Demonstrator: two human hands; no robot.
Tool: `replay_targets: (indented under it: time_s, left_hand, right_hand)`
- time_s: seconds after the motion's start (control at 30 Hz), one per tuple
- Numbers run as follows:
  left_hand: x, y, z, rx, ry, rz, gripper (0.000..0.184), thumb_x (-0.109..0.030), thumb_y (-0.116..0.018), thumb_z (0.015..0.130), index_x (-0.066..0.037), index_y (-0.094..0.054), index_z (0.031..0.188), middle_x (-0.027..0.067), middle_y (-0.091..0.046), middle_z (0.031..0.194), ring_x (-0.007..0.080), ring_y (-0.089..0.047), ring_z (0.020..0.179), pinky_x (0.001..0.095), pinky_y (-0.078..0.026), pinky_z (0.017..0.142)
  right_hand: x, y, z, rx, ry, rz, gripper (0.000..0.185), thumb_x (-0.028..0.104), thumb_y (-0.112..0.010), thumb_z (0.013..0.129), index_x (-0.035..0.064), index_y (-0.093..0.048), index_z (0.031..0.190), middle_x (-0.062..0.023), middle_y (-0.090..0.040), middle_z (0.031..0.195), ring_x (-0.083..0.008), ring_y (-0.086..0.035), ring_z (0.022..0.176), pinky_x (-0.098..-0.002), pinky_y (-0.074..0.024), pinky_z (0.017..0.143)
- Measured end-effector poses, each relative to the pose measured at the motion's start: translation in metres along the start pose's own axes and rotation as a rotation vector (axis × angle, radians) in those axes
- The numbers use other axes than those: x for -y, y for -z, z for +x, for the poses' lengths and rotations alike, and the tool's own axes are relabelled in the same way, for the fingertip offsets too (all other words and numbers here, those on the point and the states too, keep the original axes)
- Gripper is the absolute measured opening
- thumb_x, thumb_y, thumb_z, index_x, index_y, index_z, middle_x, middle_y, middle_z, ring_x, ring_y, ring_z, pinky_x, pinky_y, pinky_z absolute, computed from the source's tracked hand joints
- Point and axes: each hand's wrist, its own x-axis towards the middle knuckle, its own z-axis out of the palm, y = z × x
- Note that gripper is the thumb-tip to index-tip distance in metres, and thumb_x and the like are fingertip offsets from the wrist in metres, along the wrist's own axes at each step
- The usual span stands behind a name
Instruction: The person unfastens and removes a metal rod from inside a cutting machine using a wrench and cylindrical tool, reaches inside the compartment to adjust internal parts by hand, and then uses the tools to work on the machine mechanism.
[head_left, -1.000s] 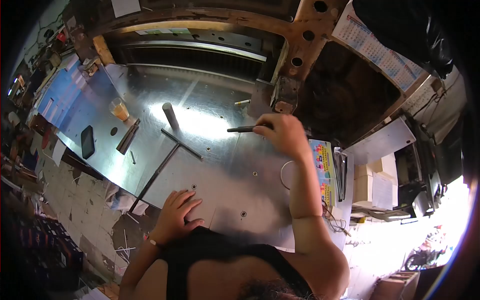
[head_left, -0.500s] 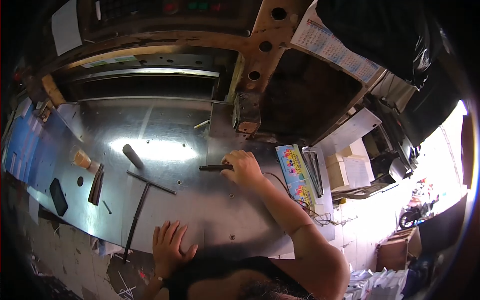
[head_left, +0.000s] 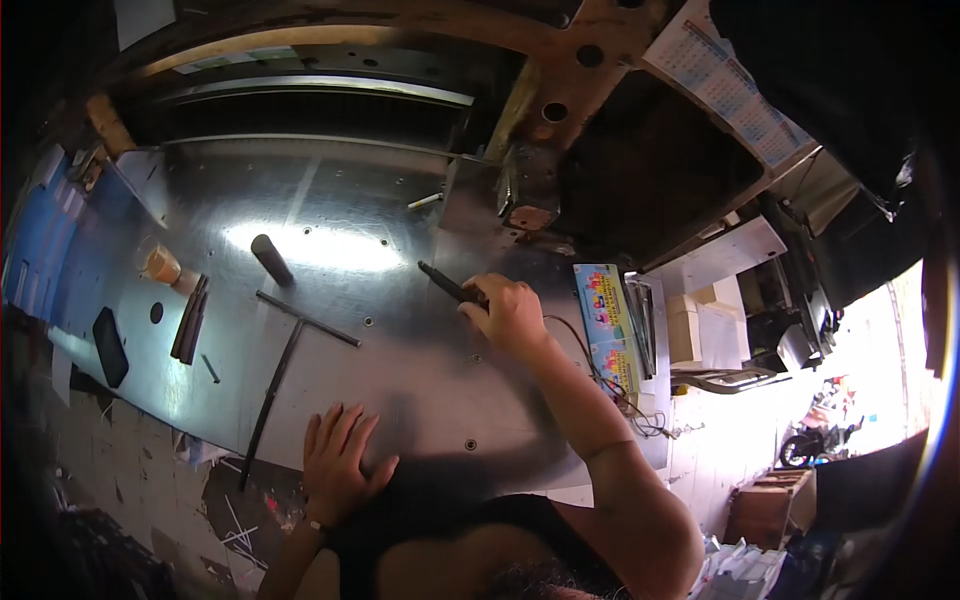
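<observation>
Gripping a dark rod (head_left: pixel 448 282) near its rear end, the right hand (head_left: pixel 510 312) has thumb and fingers closed around it, so that much of its length juts forward and leftward from the fingertips over the metal table (head_left: pixel 430 380); such a hold probably gives good control of the free tip. Nearer the body, the left hand (head_left: pixel 340 460) grasps nothing: its fingers are spread, seemingly laid on the table near its edge to steady the person. Just left of those fingers lies a T-shaped bar (head_left: pixel 272 400), its stem reaching past the edge, perhaps so that the end is easy to take. Beyond its crossbar, well left of the right fingers, a thick grey cylinder (head_left: pixel 271 260) appears to stand on end. Farther left of both hands' fingers are slim dark bars (head_left: pixel 190 320) bunched together, a small thin pin (head_left: pixel 211 369), a flat black phone (head_left: pixel 110 347) and a clear cup (head_left: pixel 160 264) of tan drink, likely set aside from the hands. The tabletop is smooth, shiny sheet metal dotted with round fittings (head_left: pixel 470 444); the rod looks straight and hard, its exact material unclear. Right of the right fingers, a brightly printed sheet (head_left: pixel 604 325) lies flat.
</observation>
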Motion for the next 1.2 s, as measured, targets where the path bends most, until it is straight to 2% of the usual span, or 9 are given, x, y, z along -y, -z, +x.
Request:
replay_targets:
  time_s: [0.13,0.23,0.43,0.63,0.87,1.07,1.17,1.2]
  left_hand:
    - [0.001,-0.003,-0.001,-0.004,0.001,-0.005,0.062,-0.043,-0.079,0.078,-0.012,-0.067,0.130,0.0123,-0.059,0.142,0.0385,-0.051,0.136,0.0602,-0.035,0.116]
    - [0.003,-0.006,-0.001,-0.020,-0.004,0.004,0.062,-0.043,-0.079,0.077,-0.012,-0.067,0.130,0.0119,-0.059,0.142,0.0384,-0.051,0.136,0.0600,-0.035,0.115]
    - [-0.001,-0.002,0.001,-0.026,-0.009,0.015,0.060,-0.044,-0.077,0.081,-0.012,-0.067,0.130,0.0110,-0.060,0.139,0.0373,-0.053,0.133,0.0596,-0.036,0.115]
    - [0.002,-0.006,-0.001,-0.024,-0.015,0.017,0.059,-0.044,-0.076,0.081,-0.012,-0.067,0.130,0.0115,-0.060,0.139,0.0381,-0.053,0.133,0.0598,-0.036,0.115]
    - [0.003,-0.012,-0.003,-0.028,-0.017,0.038,0.061,-0.048,-0.075,0.081,-0.012,-0.067,0.129,0.0124,-0.060,0.140,0.0395,-0.053,0.133,0.0614,-0.037,0.113]
    - [0.008,-0.018,-0.005,-0.015,-0.036,0.074,0.062,-0.053,-0.072,0.082,-0.012,-0.068,0.128,0.0131,-0.061,0.138,0.0402,-0.053,0.133,0.0622,-0.036,0.113]
    - [0.009,-0.019,-0.006,-0.009,-0.038,0.085,0.063,-0.055,-0.072,0.082,-0.012,-0.068,0.128,0.0126,-0.061,0.139,0.0397,-0.053,0.134,0.0621,-0.036,0.113]
    - [0.010,-0.020,-0.007,-0.009,-0.039,0.090,0.063,-0.056,-0.072,0.082,-0.013,-0.068,0.128,0.0123,-0.061,0.139,0.0395,-0.053,0.134,0.0620,-0.036,0.113]
  right_hand:
    - [0.011,-0.001,0.009,-0.020,-0.059,-0.030,0.029,0.023,-0.081,0.081,0.0095,-0.070,0.104,-0.0094,-0.072,0.091,-0.0328,-0.071,0.080,-0.0434,-0.0553,0.070]
    - [0.011,-0.004,0.013,-0.002,-0.123,-0.038,0.033,0.025,-0.079,0.081,0.0091,-0.067,0.107,-0.0099,-0.073,0.090,-0.0338,-0.071,0.080,-0.0448,-0.0561,0.072]
    - [0.013,-0.009,0.010,0.010,-0.195,-0.054,0.048,0.028,-0.076,0.082,0.0103,-0.058,0.123,-0.0135,-0.073,0.084,-0.0385,-0.071,0.079,-0.0491,-0.0559,0.073]
    - [0.004,-0.012,0.022,0.006,-0.206,-0.051,0.053,0.030,-0.077,0.082,0.0110,-0.055,0.127,-0.0156,-0.072,0.082,-0.0415,-0.071,0.080,-0.0505,-0.0558,0.074]
    - [0.007,-0.002,0.021,0.030,-0.253,0.023,0.064,0.040,-0.080,0.082,0.0144,-0.052,0.133,-0.0192,-0.073,0.084,-0.0433,-0.071,0.086,-0.0523,-0.0560,0.079]
    - [0.004,0.012,0.008,0.073,-0.217,0.039,0.073,0.047,-0.083,0.079,0.0152,-0.051,0.137,-0.0189,-0.073,0.085,-0.0418,-0.072,0.085,-0.0510,-0.0564,0.079]
    - [0.003,0.033,0.001,0.023,-0.270,0.025,0.059,0.044,-0.085,0.078,0.0131,-0.064,0.124,-0.0174,-0.073,0.084,-0.0367,-0.073,0.081,-0.0444,-0.0576,0.077]
    - [-0.007,0.039,-0.001,-0.059,-0.334,0.102,0.047,0.040,-0.085,0.079,0.0112,-0.069,0.113,-0.0153,-0.073,0.083,-0.0328,-0.073,0.078,-0.0408,-0.0574,0.075]
